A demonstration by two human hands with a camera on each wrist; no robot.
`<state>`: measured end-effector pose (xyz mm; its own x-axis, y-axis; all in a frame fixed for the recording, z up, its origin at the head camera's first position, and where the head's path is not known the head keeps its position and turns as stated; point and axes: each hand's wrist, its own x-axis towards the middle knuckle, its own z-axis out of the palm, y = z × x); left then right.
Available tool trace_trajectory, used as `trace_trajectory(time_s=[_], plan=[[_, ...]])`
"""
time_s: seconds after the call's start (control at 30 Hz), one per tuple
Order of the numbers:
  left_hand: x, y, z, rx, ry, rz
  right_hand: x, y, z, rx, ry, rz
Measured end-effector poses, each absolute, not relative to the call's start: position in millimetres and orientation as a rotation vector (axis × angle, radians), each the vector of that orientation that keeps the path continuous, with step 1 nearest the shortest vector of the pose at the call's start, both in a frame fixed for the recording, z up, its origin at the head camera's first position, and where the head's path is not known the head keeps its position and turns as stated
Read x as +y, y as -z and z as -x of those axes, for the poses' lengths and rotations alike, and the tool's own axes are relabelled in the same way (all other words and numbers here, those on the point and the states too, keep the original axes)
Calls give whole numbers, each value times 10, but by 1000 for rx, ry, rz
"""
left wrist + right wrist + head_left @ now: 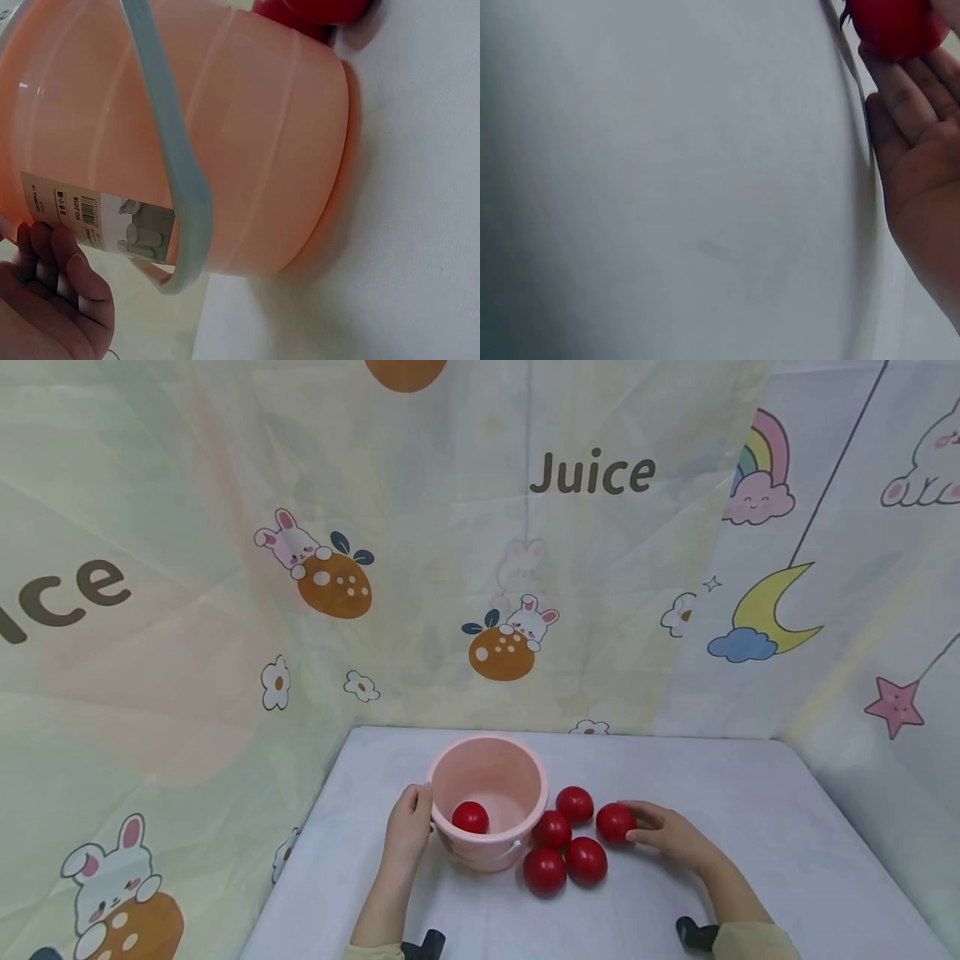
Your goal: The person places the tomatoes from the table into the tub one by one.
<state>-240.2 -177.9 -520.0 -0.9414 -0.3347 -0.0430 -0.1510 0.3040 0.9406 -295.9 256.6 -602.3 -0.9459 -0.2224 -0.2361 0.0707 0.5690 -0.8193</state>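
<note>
Head view: right of the pink bucket (480, 854), four loose red tomatoes (587, 862) lie clustered on the desk (637, 906). Farther right, the right hand (675, 838), thumb and fingers partly closed, pinches another tomato (614, 824) from its outer side. At the bucket's left rim, the left hand (407, 827) grips with curled fingers, presumably to steady it; one tomato (470, 817) sits inside.

A white table (750, 810) bears a pink bucket (480, 854), four red balls (587, 861), perhaps a fifth (614, 825).
</note>
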Motion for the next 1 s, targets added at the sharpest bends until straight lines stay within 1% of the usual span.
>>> trace_trajectory(time_s=[0.17,0.43,0.67,1.0], plan=[[-1777,5185,2400,-2404,1718,-462,2630,5970,3019,2497,1306,116],[-1777,5201,2416,-2415,1713,-441,2582,5745,3081,2494,1297,146],[-1781,5198,2405,-2407,1721,-457,2462,5349,3200,2481,1371,226],[-1790,5194,2400,-2414,1736,-480,2151,4660,3463,2457,1384,453]])
